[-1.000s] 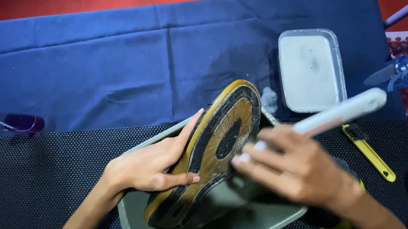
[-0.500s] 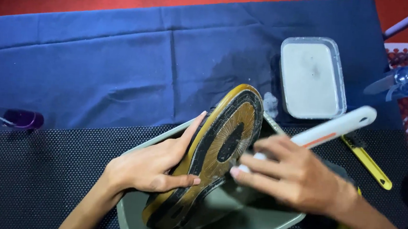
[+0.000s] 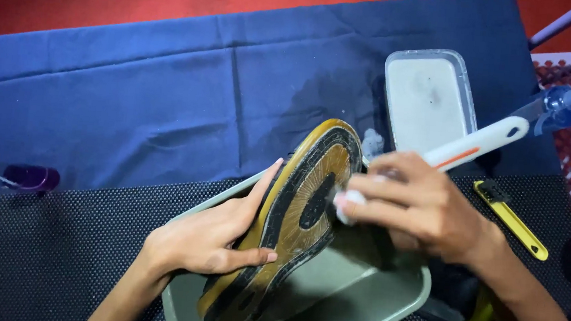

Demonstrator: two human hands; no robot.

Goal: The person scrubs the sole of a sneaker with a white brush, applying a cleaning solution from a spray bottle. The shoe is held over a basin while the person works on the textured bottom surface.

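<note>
1. Two hands work one shoe (image 3: 293,229) at centre frame, sole up, tilted on edge over a grey tray (image 3: 369,310) at lower centre.
2. Your left hand (image 3: 215,240) is closed loosely on the shoe's left rim, thumb across the sole, fingers behind the upper.
3. Your right hand (image 3: 421,208) is wrapped shut around a white brush (image 3: 477,145), its handle angling toward the upper right; the bristle end, mostly hidden by your fingers, meets the sole's right edge.
4. Judged from its look, the rubber sole is stiff and grippy but wet, so likely slick; the shoe seems light enough for one hand. Hold it by the sidewall near mid-length, as now, not by the toe.
5. Nearby: a clear tub (image 3: 429,100) of pale liquid at upper right, a yellow tool (image 3: 512,219) at right, a spray bottle (image 3: 568,101) at far right, blue cloth (image 3: 168,104) across the top.
</note>
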